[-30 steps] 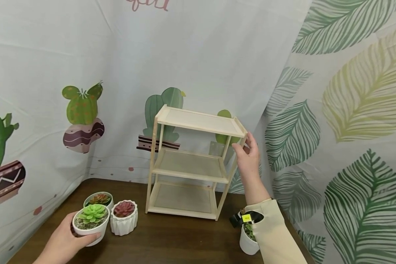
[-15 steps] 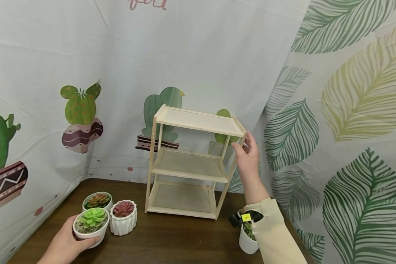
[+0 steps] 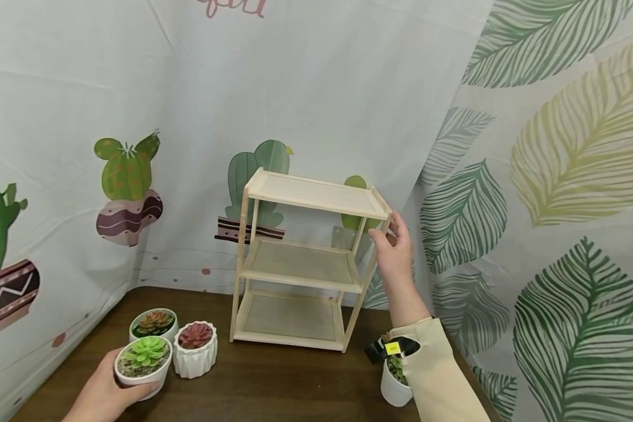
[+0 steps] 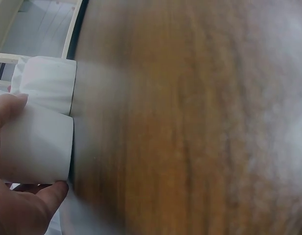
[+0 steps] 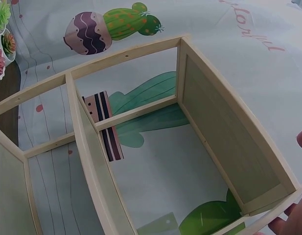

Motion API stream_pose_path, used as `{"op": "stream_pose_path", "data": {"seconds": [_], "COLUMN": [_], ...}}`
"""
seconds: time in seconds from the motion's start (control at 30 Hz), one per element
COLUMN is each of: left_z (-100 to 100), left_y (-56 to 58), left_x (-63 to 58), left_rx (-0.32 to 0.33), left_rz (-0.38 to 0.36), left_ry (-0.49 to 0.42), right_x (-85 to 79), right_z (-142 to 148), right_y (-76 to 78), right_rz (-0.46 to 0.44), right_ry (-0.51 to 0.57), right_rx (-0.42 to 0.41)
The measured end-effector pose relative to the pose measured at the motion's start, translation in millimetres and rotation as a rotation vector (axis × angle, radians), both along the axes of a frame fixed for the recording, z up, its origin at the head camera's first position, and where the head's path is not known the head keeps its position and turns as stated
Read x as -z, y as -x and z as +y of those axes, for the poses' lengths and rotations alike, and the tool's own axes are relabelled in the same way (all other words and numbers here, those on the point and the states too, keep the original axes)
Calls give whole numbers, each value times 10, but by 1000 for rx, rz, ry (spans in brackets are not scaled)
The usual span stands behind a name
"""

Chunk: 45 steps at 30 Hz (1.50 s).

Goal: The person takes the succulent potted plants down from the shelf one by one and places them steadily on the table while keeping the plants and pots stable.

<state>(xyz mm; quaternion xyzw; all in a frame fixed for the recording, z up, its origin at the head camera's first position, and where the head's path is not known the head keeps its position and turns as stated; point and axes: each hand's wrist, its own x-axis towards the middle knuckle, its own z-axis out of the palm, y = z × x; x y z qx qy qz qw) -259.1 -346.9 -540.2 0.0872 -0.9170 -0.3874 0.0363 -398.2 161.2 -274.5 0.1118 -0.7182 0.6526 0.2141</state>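
Observation:
My left hand [image 3: 102,387] grips a white pot [image 3: 150,384] with a bright green succulent [image 3: 145,351] in pebbles, thumb and fingers on opposite sides. In the left wrist view the white pot [image 4: 35,144] has its base right at the table surface. Beside it are a fluted white pot [image 3: 195,360] with a dark red succulent and, behind, a round white pot [image 3: 154,323] with an orange-green succulent. My right hand [image 3: 395,249] holds the upper right corner post of a pale wooden three-tier shelf [image 3: 302,280]. The right wrist view shows the shelf frame [image 5: 87,147] closely, fingers at its edge.
A white pot [image 3: 395,387] with a green plant stands at the right, partly hidden by the right sleeve and its black wrist strap [image 3: 392,348]. The dark wooden table [image 3: 274,387] meets printed cloth hangings [image 3: 316,88] at back and sides.
My left hand has lowered slightly with the green succulent's pot, down beside the other two pots. My right hand stays on the shelf. The whole head view has shifted a little.

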Motion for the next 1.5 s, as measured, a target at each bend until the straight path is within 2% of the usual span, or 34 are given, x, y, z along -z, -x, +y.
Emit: {"op": "stream_pose_path", "data": {"seconds": [0.23, 0.53, 0.7, 0.87, 0.97, 1.07, 1.17, 1.33, 1.5], "left_z": [-44, -52, -37, -4, 10, 14, 8, -23, -71], "left_y": [14, 52, 78, 89, 83, 82, 77, 29, 12], "left_x": [29, 46, 34, 21, -3, -55, -133, -290, -526], "left_rx": [-11, -18, 3, 14, 28, 36, 16, -20, -1], "left_rz": [9, -21, -1, 23, 81, 109, 114, 144, 152], "left_ry": [5, -1, 5, -2, -41, -80, -74, -26, 35], "right_x": [-7, -2, 8, 18, 17, 20, 29, 52, 35], "right_z": [-17, -22, 15, 142, 241, 338, 416, 483, 491], "right_y": [11, 45, 86, 112, 108, 92, 71, 37, -11], "right_rz": [0, -22, -14, -44, -66, -87, -97, -108, -112], "right_ry": [0, -16, -37, -88, -146, -214, -274, -352, -451], "right_rx": [3, -2, -14, -39, -60, -80, -95, -127, -171]}}
